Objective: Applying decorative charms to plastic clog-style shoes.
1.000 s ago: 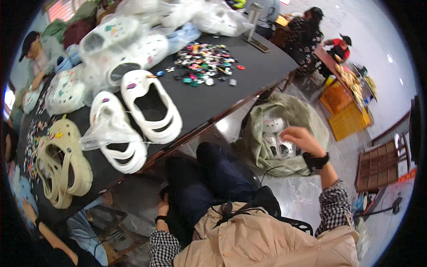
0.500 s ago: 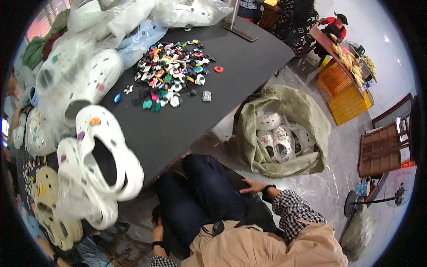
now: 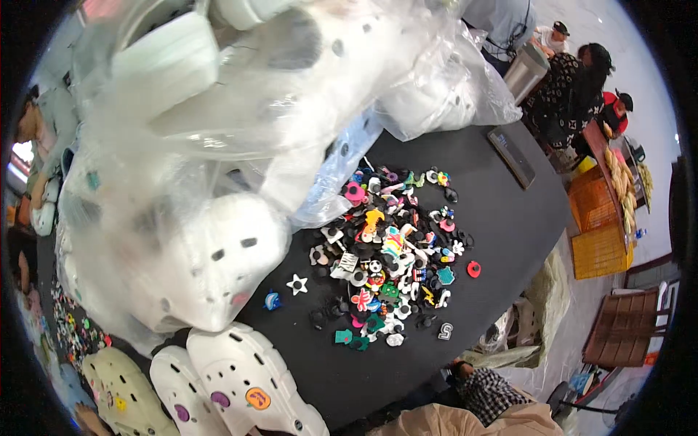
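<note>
My right hand [image 3: 459, 370] shows only in small part beyond the table's near edge, below a checked sleeve; its fingers cannot be made out. My left hand is out of view. On the black table [image 3: 349, 392] lies a heap of colourful shoe charms [image 3: 392, 247], with a white star charm [image 3: 297, 283], a blue charm [image 3: 272, 300] and a red round charm [image 3: 474, 269] lying apart. At the lower left stand white clogs [image 3: 243, 370] with purple and orange charms, beside a cream clog [image 3: 123, 385]. Neither of my hands touches these.
Plastic-wrapped white clogs [image 3: 225, 254] pile high on the table's left. A green sack [image 3: 545, 312] with clogs stands past the right edge. Beyond are a yellow crate [image 3: 600, 251], a brown chair [image 3: 622, 327] and several people. Another person's hand [image 3: 91, 420] shows at lower left.
My view has moved closer over the table and turned, so the charm heap and wrapped clogs look larger. My left hand has gone out of view; my right hand is now mostly hidden.
</note>
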{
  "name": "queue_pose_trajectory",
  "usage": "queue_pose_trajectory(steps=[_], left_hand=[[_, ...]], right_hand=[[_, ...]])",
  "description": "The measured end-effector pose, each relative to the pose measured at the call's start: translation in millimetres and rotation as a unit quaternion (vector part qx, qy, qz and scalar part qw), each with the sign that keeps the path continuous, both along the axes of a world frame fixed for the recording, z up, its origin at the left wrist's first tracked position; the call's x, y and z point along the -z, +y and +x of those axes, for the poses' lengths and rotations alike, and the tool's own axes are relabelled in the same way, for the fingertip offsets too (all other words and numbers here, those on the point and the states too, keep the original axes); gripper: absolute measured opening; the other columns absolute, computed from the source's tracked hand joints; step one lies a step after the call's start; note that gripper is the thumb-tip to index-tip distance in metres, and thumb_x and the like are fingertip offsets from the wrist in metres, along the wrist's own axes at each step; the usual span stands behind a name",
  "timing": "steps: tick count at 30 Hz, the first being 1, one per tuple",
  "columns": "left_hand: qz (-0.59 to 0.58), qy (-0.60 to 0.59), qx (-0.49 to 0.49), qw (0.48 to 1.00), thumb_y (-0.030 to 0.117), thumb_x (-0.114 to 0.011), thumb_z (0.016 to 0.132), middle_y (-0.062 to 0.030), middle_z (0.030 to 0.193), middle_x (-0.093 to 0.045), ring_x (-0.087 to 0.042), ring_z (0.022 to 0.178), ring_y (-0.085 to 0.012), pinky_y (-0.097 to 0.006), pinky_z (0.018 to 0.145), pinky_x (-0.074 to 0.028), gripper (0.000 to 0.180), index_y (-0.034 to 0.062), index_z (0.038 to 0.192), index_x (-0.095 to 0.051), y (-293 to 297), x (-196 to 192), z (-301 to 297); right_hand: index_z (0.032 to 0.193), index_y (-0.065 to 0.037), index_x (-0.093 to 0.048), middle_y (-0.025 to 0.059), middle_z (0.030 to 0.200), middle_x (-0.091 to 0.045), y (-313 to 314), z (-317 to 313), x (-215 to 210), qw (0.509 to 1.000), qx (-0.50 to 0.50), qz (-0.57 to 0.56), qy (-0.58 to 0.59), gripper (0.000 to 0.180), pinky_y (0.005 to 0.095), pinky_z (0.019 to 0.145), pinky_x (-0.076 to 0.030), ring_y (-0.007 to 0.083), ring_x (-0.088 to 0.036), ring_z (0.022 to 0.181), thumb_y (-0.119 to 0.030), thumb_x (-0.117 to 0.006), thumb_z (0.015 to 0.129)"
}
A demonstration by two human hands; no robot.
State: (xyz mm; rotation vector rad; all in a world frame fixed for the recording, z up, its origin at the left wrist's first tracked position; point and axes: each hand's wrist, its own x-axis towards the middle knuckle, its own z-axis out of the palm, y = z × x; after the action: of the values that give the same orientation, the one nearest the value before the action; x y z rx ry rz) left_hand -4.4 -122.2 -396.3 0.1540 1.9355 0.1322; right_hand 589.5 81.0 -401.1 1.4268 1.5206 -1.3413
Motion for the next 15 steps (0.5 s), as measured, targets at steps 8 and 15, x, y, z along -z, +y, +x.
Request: queue_pose_trajectory(steps=[8,15], left_hand=[[0.156,0.059,-0.030,0.986,0.046,-0.050,0.099,-0.0211,0.147,-0.048,-0.047,0.134,-0.0306,-0.040,0.106,-0.040,0.066,0.0064,0.150,-0.036,-2,5,23],[0.216,0.083,-0.069,0.970,0.040,-0.054,0.098,-0.0190,0.145,-0.050,-0.048,0.133,-0.0261,-0.038,0.106,-0.040,0.061,0.0074,0.148,-0.041,-93,4,90]], right_hand=[[0.147,0.004,-0.035,0.0298,0.149,-0.037,130,-74,51,0.961,-0.105,0.233,0.109,0.099,0.0456,0.111,-0.038,0.0425,-0.040,0.138,-0.061,-0.072,0.081],[0.141,0.000,-0.047,0.0281,0.145,-0.044,88,-82,-61,0.955,-0.130,0.194,0.185,0.078,0.0452,0.108,-0.043,0.0402,-0.046,0.133,-0.058,-0.061,0.090]])
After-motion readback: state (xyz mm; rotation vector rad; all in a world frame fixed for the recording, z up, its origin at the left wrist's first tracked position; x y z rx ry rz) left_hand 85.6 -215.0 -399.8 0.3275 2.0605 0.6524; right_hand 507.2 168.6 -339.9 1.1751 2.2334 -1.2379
